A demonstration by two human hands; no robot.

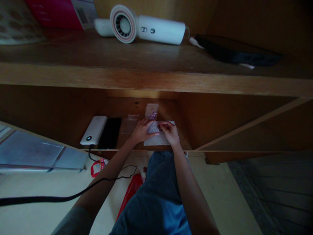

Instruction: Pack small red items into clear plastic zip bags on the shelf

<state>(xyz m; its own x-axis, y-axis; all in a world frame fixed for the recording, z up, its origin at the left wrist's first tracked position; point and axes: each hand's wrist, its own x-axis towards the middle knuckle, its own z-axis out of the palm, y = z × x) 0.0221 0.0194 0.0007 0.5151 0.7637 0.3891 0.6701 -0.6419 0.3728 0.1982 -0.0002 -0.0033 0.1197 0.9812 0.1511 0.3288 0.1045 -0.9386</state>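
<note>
Closest to the body, blue trousers (156, 195) show below the shelf edge, and a black cable (66, 198) runs in from the left — its slack probably leaves the head free to move. It plugs into the near end of a white power bank (95, 130), which lies at the shelf's left front, likely so the plug can hang over the edge. A black phone (110, 133) lies flat just beside it.

Both hands work over the lower shelf (187, 138). The pale plastic bag (156, 141) lies flat between and under them, near the front edge. The left hand (141, 131) has its thumb and fingers apart, seemingly to steady the plastic. The right hand (170, 132) has bent fingers drawn in over the bag — whether they pinch it, I cannot tell.

Left of the left hand lies a flat clear bag (129, 126), in easy reach. Just behind the hands, a small bag (152, 110) holds purplish bits, its strip-like top pointing to the back, perhaps so they stay low. On the upper shelf, a white fan (161, 30) lies on its side, possibly to keep it stable.
</note>
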